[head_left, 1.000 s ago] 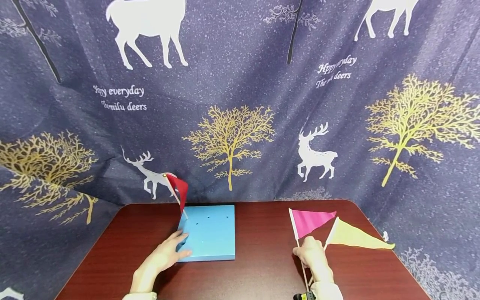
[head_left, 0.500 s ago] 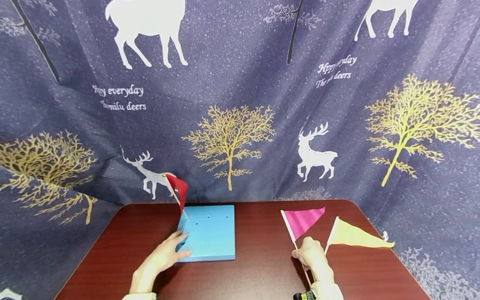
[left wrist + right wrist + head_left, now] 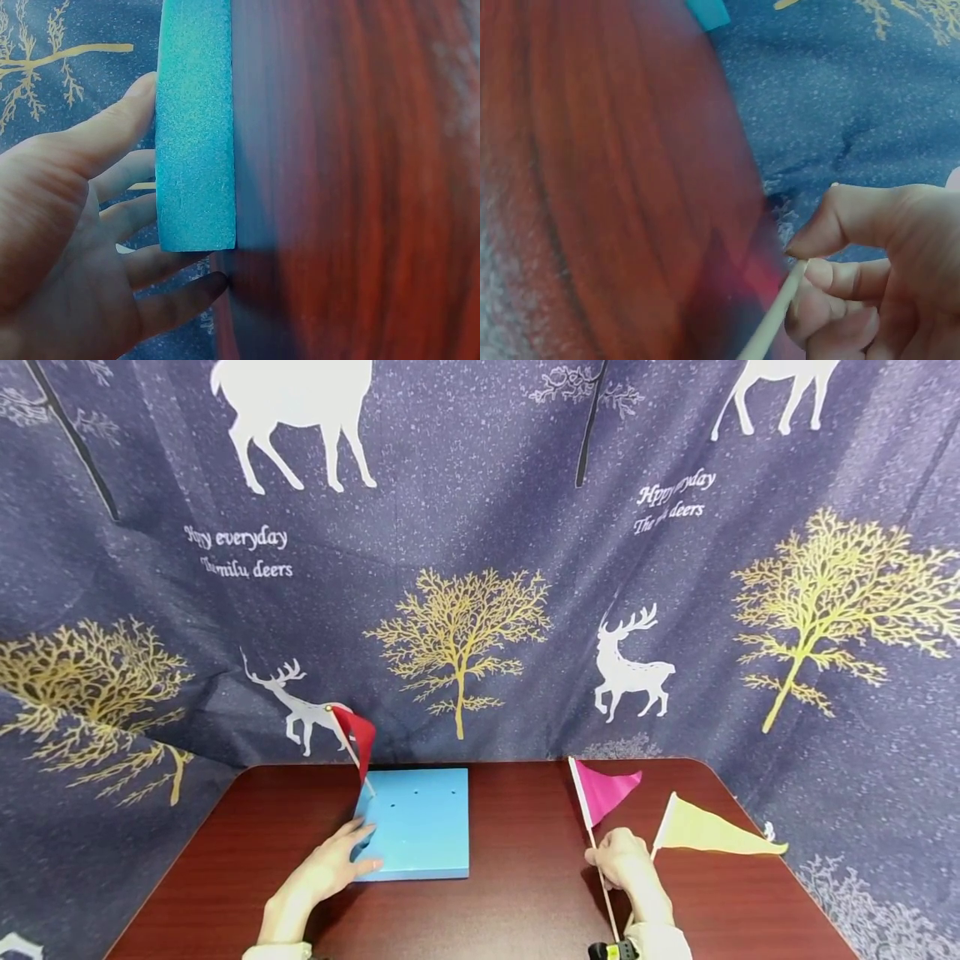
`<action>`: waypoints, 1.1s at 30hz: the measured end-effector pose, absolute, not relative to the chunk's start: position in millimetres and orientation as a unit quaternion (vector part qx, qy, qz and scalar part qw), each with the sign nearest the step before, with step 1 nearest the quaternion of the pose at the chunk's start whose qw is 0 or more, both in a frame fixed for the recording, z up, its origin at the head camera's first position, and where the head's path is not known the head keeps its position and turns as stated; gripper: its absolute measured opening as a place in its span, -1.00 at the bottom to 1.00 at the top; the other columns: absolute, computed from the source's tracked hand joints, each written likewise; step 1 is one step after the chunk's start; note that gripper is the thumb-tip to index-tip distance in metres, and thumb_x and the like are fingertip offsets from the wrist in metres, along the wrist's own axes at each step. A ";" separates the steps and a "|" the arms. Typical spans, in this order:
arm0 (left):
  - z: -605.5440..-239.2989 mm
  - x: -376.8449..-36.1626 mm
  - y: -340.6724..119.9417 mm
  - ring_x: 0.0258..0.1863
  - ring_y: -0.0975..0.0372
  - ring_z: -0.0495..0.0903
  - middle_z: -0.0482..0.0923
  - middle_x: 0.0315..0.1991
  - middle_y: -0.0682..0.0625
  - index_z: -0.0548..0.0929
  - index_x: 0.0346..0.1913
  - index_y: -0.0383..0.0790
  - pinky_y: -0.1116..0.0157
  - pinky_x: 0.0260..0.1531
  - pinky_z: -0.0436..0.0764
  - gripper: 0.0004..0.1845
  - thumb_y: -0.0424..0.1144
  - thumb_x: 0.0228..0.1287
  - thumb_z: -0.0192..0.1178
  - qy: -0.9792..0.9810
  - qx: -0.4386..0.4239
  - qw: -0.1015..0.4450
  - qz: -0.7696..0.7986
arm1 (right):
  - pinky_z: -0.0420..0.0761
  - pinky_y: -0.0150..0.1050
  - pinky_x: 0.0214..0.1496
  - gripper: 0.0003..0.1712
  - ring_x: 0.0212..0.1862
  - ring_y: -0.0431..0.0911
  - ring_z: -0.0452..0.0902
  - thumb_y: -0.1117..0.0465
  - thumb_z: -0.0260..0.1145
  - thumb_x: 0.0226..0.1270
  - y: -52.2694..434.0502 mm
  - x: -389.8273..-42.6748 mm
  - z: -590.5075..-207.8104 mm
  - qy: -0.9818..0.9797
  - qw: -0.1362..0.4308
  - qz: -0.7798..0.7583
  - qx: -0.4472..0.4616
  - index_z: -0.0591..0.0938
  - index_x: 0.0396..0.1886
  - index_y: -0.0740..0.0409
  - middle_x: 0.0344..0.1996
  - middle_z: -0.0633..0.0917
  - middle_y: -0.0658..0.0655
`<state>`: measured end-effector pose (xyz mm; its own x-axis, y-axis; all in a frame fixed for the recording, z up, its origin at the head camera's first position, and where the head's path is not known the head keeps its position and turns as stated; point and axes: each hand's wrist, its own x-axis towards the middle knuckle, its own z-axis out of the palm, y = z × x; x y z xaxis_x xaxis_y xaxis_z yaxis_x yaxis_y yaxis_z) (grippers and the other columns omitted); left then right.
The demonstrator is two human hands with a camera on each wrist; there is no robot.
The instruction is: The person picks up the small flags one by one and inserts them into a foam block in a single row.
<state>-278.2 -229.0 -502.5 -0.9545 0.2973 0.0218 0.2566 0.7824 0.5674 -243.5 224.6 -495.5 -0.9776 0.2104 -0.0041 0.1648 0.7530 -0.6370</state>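
Note:
A blue foam block [image 3: 417,823] with small holes lies on the dark red table [image 3: 525,902]. A red flag [image 3: 357,737] on a stick stands in its far left corner. My left hand [image 3: 330,870] rests open against the block's near left corner [image 3: 195,150], fingers straight. My right hand [image 3: 621,861] pinches the stick of a pink flag [image 3: 604,787], held upright above the table; the stick [image 3: 772,319] shows between thumb and fingers in the right wrist view. A yellow flag [image 3: 712,832] stands tilted just right of that hand.
A dark blue cloth with deer and gold trees [image 3: 480,568] hangs behind and around the table. The table's far edge runs just behind the block. Bare tabletop lies between the block and my right hand.
My right hand has raised the pink flag more upright and shifted it slightly; the flag now sits higher. The left hand and the block have not moved.

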 end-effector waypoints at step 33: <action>-497.0 -273.8 -226.4 0.32 -0.21 0.27 0.27 0.36 -0.33 0.50 0.30 -0.34 -0.18 0.14 0.34 -0.29 -0.01 0.16 0.39 0.942 0.148 0.035 0.300 | 0.46 -0.32 -0.51 -0.92 -0.54 -0.07 0.61 0.31 0.40 0.17 207.9 -233.4 -441.7 -0.884 0.144 0.444 -0.027 0.64 -0.45 0.12 -0.63 0.65 0.02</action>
